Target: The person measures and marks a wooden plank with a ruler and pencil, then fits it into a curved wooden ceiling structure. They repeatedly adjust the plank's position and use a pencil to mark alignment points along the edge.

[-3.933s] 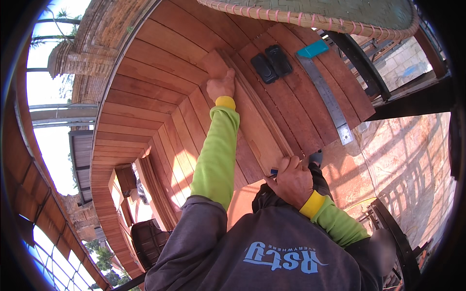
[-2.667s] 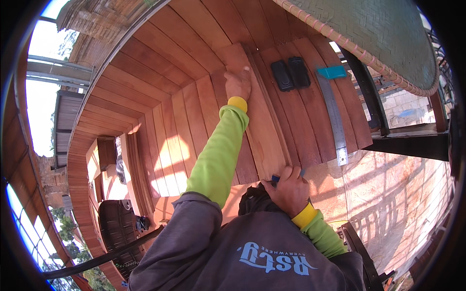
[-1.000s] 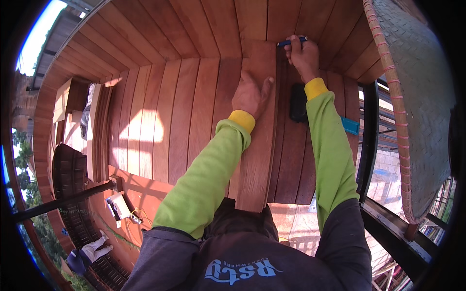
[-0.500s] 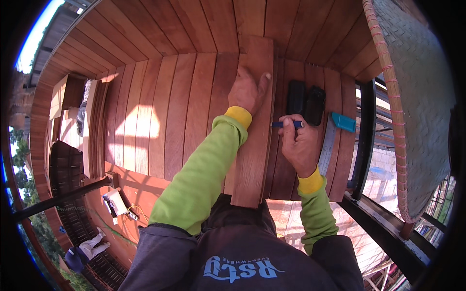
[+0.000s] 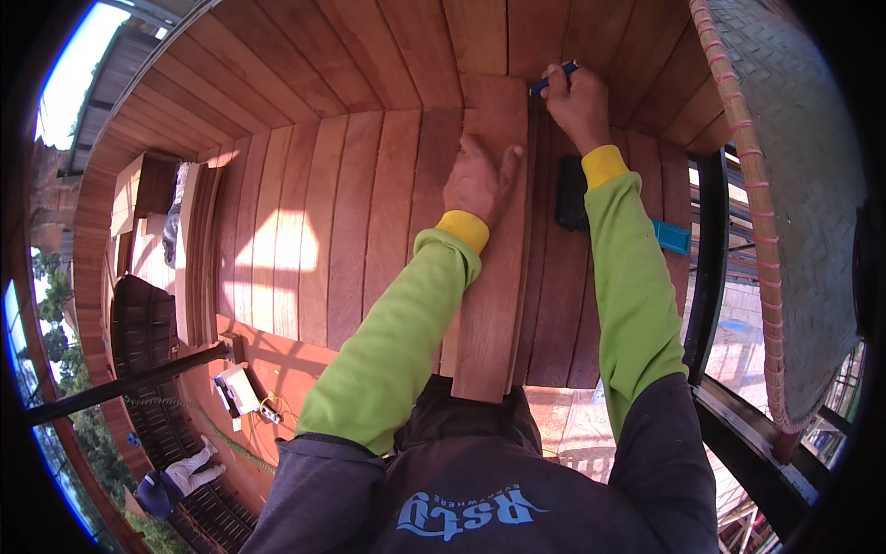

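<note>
Both hands are at work near the far end of a loose board [image 5: 494, 305]: the left hand [image 5: 480, 185] is spread upon it, thumb toward its right edge, while the right hand [image 5: 577, 106] is closed around a dark blue pen [image 5: 537, 89], just beside the far right corner of this board.

The board lies lengthwise over a counter [image 5: 346, 212] made of reddish wooden planks. Behind rises a curved plank wall [image 5: 388, 55], and a patch of sunlight falls on the counter at left. Farther left stands a stack of planks [image 5: 196, 249]; lower, a white box [image 5: 238, 390] rests on the orange floor [image 5: 295, 355], and another person [image 5: 171, 485] is near the left rim.

The right forearm partly covers a black object [image 5: 570, 194] and a turquoise piece [image 5: 672, 236]. Whether the pen tip touches wood, I cannot tell, nor how many boards lie underneath. A woven brim [image 5: 803, 231] is cut off at upper right.

The near end of the board passes the counter's front edge and comes against the dark clothing. To its left, the planks extend widely; to its right, only a narrow strip separates it from the right forearm.
</note>
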{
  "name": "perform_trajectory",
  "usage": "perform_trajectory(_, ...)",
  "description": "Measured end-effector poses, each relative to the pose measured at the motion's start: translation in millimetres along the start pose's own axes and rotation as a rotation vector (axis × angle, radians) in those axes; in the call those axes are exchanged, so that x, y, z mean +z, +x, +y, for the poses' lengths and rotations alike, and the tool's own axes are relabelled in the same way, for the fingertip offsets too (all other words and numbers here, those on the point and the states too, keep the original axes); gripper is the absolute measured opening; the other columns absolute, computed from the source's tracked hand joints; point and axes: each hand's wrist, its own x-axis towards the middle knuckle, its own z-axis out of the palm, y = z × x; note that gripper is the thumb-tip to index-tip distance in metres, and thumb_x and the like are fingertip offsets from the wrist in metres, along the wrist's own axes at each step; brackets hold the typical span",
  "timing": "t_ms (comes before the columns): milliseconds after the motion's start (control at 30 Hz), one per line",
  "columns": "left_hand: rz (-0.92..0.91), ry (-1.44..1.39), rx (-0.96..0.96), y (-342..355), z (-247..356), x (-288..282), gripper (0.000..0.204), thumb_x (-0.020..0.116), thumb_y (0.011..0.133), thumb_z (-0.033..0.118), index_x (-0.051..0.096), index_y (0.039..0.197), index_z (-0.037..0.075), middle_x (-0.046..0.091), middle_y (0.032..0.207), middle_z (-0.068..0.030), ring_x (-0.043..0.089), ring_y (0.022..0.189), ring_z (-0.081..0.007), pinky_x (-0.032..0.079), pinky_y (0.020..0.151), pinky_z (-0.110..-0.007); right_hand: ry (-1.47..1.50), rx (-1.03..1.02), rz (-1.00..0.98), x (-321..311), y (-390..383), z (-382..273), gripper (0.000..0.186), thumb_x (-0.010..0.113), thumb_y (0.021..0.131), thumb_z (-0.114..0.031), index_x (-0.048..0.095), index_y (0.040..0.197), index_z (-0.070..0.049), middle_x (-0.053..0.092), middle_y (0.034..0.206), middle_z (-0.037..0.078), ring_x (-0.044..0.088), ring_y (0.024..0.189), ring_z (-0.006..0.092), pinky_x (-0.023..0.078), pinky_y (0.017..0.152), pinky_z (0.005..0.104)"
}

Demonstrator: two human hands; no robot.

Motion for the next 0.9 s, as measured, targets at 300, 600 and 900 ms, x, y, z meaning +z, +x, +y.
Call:
perform_trajectory(300, -0.003, 0.018, 0.004, -1, -1, -2, 0.064, 0.053, 0.089, 0.056, 0.040, 0.098, -0.006, 0.059, 0.089, -0.0386, 0.058, 0.087, -0.0534, 0.048, 0.075, -0.052, -0.025, 0.031, 0.016, 7, 9, 5, 0.028, 0.053, 0.093, -0.022, 0.067, 0.085, 0.001, 0.067, 0.069, 0.009, 0.065, 0.062, 0.0175, 0.050, 0.063, 0.0306)
perform_trajectory(600, 0.019, 0.110, -0.014, 3, -3, 1, 0.062, 0.056, 0.087, 0.054, 0.042, 0.104, -0.004, 0.061, 0.098, -0.0308, 0.062, 0.093, -0.0456, 0.050, 0.079, -0.050, 0.114, 0.082, -0.032, -28, -105, -43, 0.027, 0.054, 0.092, -0.017, 0.061, 0.076, 0.002, 0.062, 0.064, 0.019, 0.064, 0.060, 0.0331, 0.049, 0.055, 0.0368)
perform_trajectory(900, 0.025, 0.161, -0.027, 4, 0, 1, 0.070, 0.055, 0.085, 0.059, 0.043, 0.111, -0.005, 0.059, 0.108, -0.0268, 0.061, 0.100, -0.0426, 0.050, 0.083, -0.050, 0.186, 0.212, -0.157, -86, -269, -109, 0.004, 0.058, 0.088, -0.002, 0.059, 0.090, 0.001, 0.061, 0.072, 0.017, 0.063, 0.061, 0.0288, 0.048, 0.054, 0.0314)
